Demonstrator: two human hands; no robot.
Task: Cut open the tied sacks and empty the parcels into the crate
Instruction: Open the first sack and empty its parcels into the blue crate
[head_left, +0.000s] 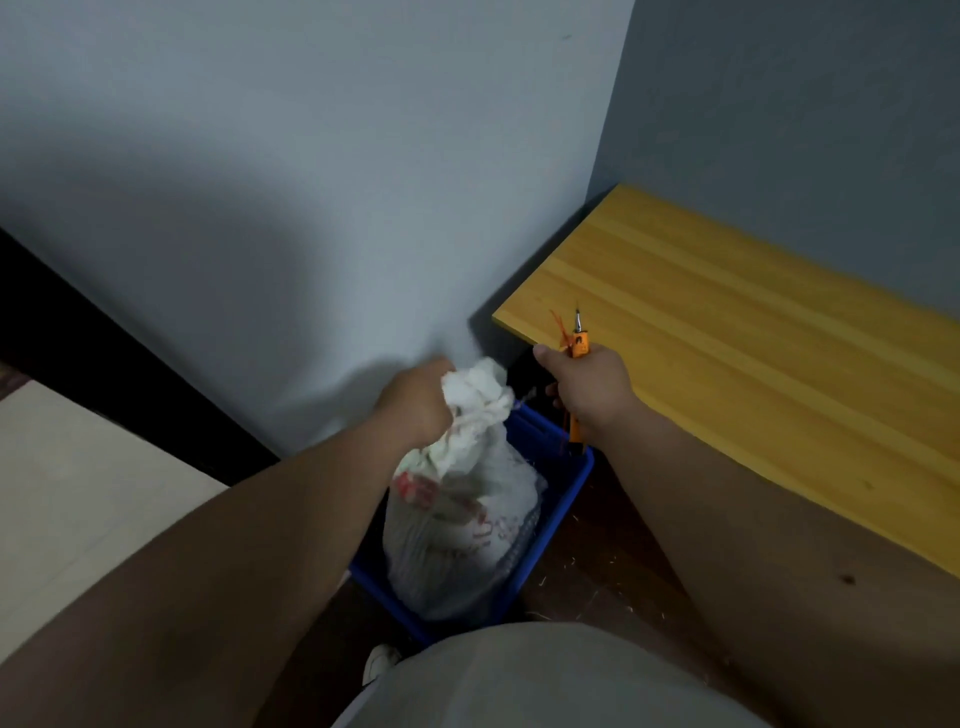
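One white woven sack (462, 525) stands in our blue crate (563, 499), neck bunched in our left hand (415, 402); our right hand (589, 387) grips an orange cutter (578, 340) over the tabletop (753, 332). Tipping the sack out looks next.

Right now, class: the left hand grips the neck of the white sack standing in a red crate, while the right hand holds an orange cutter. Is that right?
Not quite: the crate is blue, not red, as the head view shows. The left hand does grip the white sack at its neck, and the right hand holds the orange cutter.
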